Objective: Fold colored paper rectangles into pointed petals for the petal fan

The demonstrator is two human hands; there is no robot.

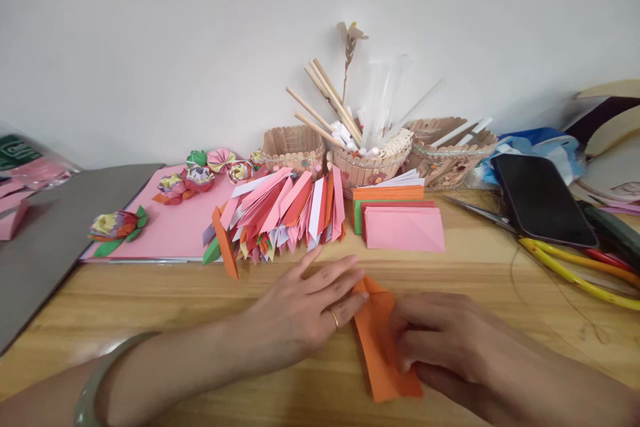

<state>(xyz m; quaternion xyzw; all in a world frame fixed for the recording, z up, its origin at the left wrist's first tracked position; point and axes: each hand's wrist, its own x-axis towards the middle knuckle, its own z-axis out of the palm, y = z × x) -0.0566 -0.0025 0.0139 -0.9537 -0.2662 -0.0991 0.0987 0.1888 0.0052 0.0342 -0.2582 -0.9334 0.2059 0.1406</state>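
Note:
A folded piece of orange paper (374, 340) lies on the wooden table between my two hands. My left hand (310, 303), with a ring and a bangle, is stretched out with fingers apart. Its fingertips rest against the upper left edge of the paper; its thumb is hidden. On the paper's right side, the fingers of my right hand (440, 337) are curled and closed on it, slightly blurred. Beyond my left hand stands a dense row of folded coloured paper pieces (295, 210). Stacked pink paper rectangles (404, 228) lean in front of green, red and orange ones.
Paper flowers (116, 225) lie on pink sheets (165, 230) at the left. Three wooden-stick baskets (373, 170) stand along the wall, with sticks and tubes. At the right are yellow-handled scissors (575, 270) and a black phone (543, 200). A grey board (75, 213) covers the far left.

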